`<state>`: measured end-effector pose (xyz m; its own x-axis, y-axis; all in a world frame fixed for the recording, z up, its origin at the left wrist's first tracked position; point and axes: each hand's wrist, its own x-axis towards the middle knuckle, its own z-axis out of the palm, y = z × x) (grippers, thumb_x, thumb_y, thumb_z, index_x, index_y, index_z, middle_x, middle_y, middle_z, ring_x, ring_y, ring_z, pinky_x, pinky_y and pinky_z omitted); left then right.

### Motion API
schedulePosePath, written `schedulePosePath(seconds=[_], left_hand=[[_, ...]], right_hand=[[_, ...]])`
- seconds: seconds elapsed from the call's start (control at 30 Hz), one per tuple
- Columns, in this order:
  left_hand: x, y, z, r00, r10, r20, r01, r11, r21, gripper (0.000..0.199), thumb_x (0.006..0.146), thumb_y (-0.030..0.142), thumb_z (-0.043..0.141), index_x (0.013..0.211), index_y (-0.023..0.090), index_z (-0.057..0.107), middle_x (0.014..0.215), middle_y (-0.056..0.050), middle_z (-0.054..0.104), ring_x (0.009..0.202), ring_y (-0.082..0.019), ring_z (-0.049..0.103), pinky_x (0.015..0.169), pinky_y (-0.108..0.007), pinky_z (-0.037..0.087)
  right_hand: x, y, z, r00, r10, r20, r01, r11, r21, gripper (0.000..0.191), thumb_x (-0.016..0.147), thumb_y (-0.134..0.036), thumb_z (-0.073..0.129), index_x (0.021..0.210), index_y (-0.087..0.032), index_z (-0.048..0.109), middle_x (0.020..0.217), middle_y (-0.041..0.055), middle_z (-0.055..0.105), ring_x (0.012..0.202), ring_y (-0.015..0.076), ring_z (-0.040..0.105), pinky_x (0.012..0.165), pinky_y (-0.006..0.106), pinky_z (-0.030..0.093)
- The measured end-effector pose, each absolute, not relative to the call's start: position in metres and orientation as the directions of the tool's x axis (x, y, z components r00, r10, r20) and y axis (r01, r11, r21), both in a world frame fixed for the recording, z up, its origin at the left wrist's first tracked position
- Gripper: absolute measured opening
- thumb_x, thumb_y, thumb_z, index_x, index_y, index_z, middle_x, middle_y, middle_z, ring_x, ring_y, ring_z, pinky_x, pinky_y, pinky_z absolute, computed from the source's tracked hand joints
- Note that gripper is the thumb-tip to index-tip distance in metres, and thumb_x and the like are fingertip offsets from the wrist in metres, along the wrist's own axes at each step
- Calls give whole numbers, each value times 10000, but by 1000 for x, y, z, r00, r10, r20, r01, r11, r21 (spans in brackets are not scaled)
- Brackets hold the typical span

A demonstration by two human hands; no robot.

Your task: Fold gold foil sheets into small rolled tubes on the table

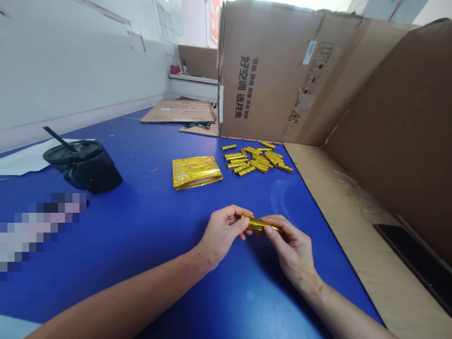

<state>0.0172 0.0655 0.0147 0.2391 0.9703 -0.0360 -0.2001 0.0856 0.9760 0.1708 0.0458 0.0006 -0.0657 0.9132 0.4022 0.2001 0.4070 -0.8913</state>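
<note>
Between my two hands is a narrow rolled piece of gold foil paper (257, 224), held above the blue table (151, 235). My left hand (224, 230) pinches its left end between thumb and fingers. On its right end, my right hand (291, 245) closes with thumb and forefinger. Beyond my hands lies a flat stack of gold foil sheets (197, 172). To the right of that stack, several gold foil rolls (259, 159) lie in a loose pile.
A dark cup (90, 167) with a straw stands at the left. Large cardboard panels (271, 70) rise behind the rolls and along the right. Flat cardboard (178, 112) lies at the far end, and a dark flat object (416, 263) leans at the right.
</note>
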Motion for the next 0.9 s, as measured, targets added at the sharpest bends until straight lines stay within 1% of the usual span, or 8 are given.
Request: schedulePosePath(seconds=[0.13,0.27,0.37,0.5,0.67,0.73,0.8,0.9], left_hand=[[17,66,14,225,974,-35,-208,83,975,204,677,244,612,817,105,562,714,-40,618,576,-89,551,510,-195,423],[18,65,14,175,984,-24,-325,81,942,290,626,217,666,830,138,476,827,-45,623,687,-120,586,584,-229,473],[19,65,14,129,990,-49,-350,92,932,274,620,234,675,772,138,470,768,-28,623,692,-125,595,630,-253,494],[19,67,13,125,989,-81,-323,118,939,212,626,244,665,746,107,555,752,-42,631,693,-126,591,646,-252,498],[18,69,14,116,990,-85,-261,113,959,146,635,218,632,705,103,578,683,-38,627,622,-113,573,550,-216,466],[18,69,15,120,989,-91,-209,115,971,118,645,204,607,693,103,569,624,-25,612,572,-102,560,504,-197,439],[18,68,16,129,988,-89,-154,109,982,101,653,196,588,688,105,561,567,-10,591,514,-87,534,468,-185,414],[20,66,15,168,982,-85,-96,102,990,88,657,193,576,685,113,553,515,6,567,457,-75,501,449,-185,400]], right_hand=[[171,46,1,-58,913,404,186,408,-894,112,787,-229,533,847,-210,626,810,37,600,725,156,569,656,288,457],[170,47,1,-9,914,406,167,402,-900,114,773,-232,551,859,-212,623,803,34,602,721,155,569,649,285,470],[170,47,0,23,892,451,217,436,-874,166,761,-215,563,918,-225,616,871,42,605,802,169,566,707,301,462],[171,44,-1,-50,859,509,297,499,-814,209,772,-177,536,961,-237,603,908,52,604,843,184,560,730,321,450],[171,42,-3,-156,831,534,346,552,-759,288,769,-137,523,1028,-252,578,944,45,605,868,179,563,745,304,449],[171,41,-5,-158,847,508,355,529,-771,339,766,-149,531,1086,-258,549,999,48,599,906,184,559,768,308,449],[171,42,-8,-145,890,433,355,455,-817,395,766,-187,543,1154,-256,510,1048,55,594,905,189,570,764,313,462],[171,42,-12,-150,946,286,299,320,-899,404,800,-258,503,1203,-240,478,1021,63,618,796,175,605,705,314,494]])
